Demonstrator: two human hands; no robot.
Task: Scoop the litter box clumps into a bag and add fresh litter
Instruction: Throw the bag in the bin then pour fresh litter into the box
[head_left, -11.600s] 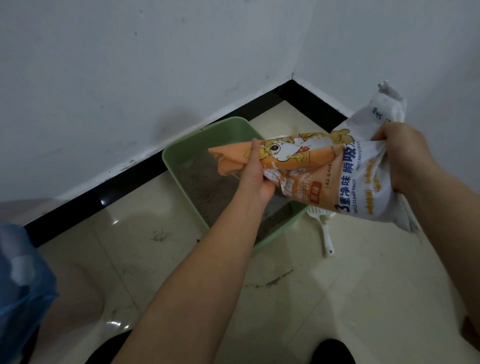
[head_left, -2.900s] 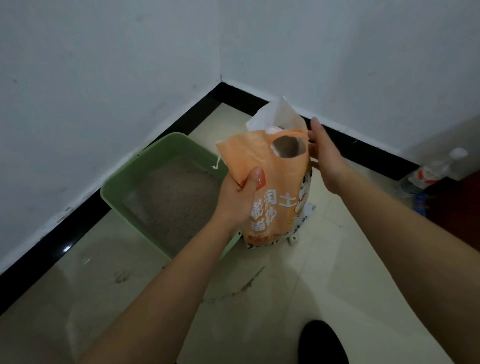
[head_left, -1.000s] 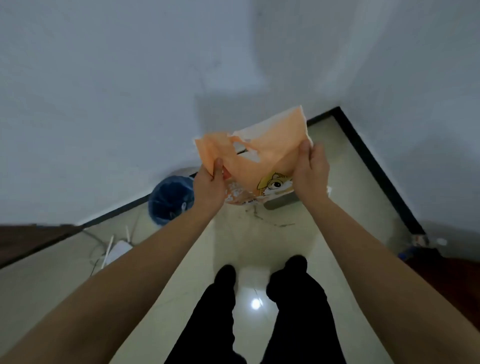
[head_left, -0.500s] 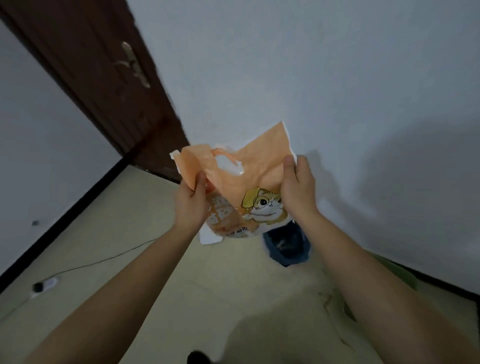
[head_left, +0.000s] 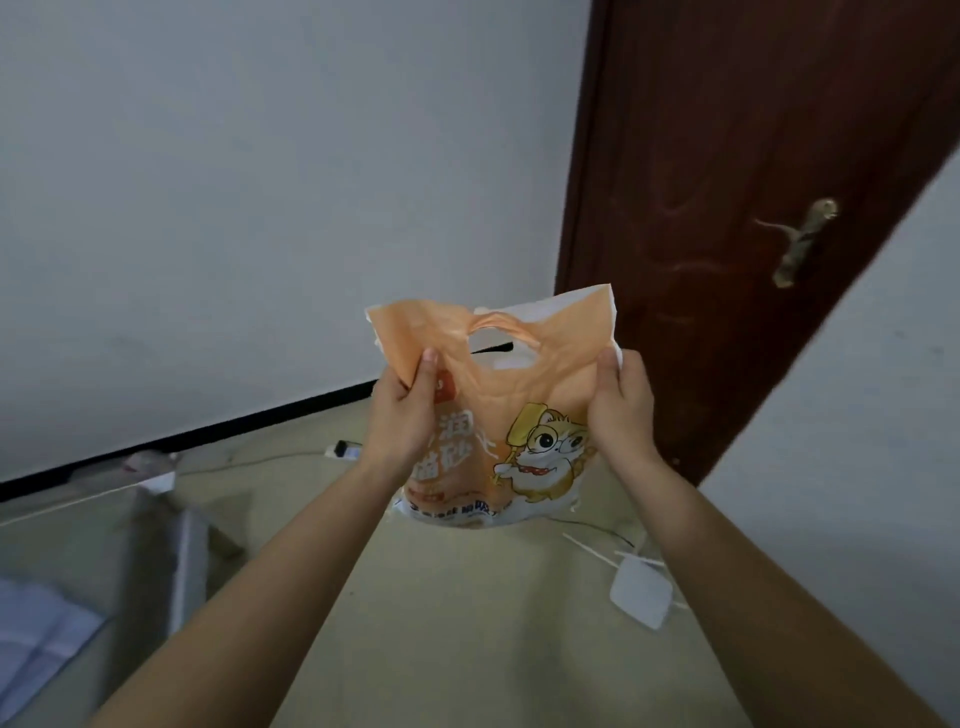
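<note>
**Two-handed pinch on the litter bag (head_left: 519, 405) top**

Grip: left hand (head_left: 402, 415) and right hand (head_left: 621, 410) each pinch an upper corner. The bag hangs upright at centre frame, clear of the floor (head_left: 467, 623), probably so no litter spills. Litter box not in view; door (head_left: 727, 208) upper right.

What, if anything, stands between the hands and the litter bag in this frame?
Nothing visible does. The left hand and right hand both pinch the litter bag near its top corners, holding it off the floor. The litter box is out of view.
</note>
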